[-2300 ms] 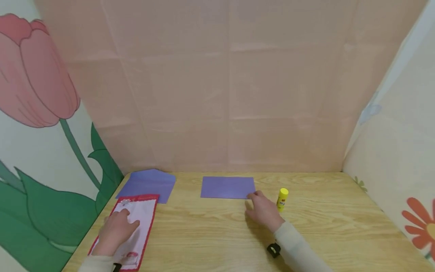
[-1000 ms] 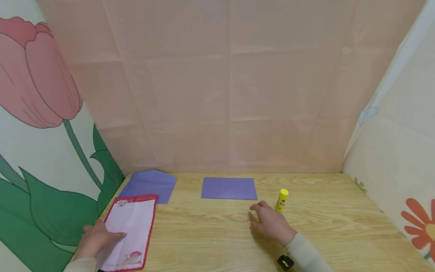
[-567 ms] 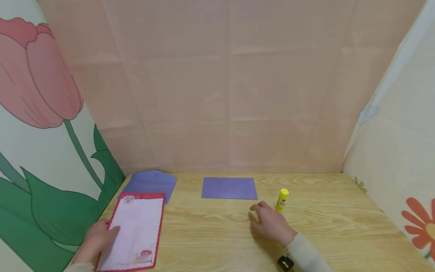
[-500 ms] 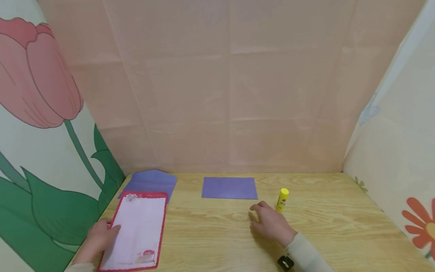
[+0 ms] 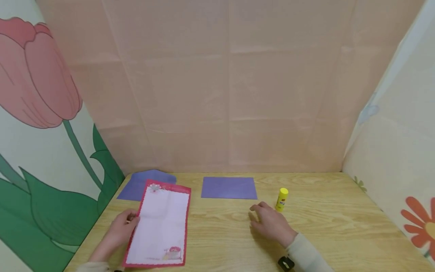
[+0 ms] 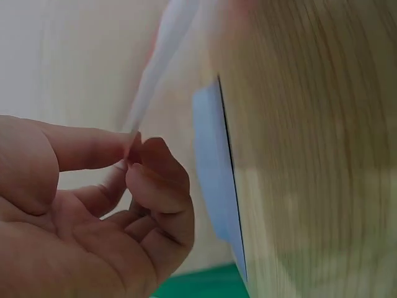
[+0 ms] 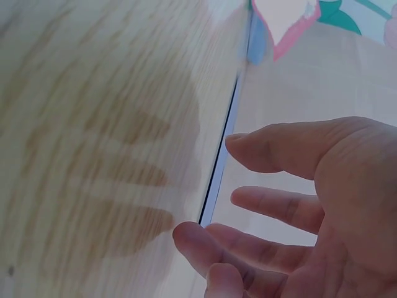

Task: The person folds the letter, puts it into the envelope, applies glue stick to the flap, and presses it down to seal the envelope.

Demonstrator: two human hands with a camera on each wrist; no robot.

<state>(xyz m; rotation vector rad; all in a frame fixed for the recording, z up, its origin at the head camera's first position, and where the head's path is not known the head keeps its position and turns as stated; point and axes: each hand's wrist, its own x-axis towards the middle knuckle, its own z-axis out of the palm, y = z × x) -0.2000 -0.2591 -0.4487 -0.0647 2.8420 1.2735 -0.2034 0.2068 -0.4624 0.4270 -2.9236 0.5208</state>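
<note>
Looking down at the surface (image 5: pixel 217 241), we see the left hand (image 5: pixel 120 228) pinching the sheet (image 5: pixel 161 223) by its left edge between thumb and fingers, holding it tilted up toward the surface's left side, where, from the head view, it overlaps part of the envelope (image 5: pixel 132 189) at the far left corner. We find the right hand (image 5: pixel 272 223) relaxed over the surface, fingers spread and slightly bent, near the right end of the purple rectangle (image 5: pixel 229 187) by the far edge, and the glue stick (image 5: pixel 281 199) upright just beside that hand, toward the right edge.
</note>
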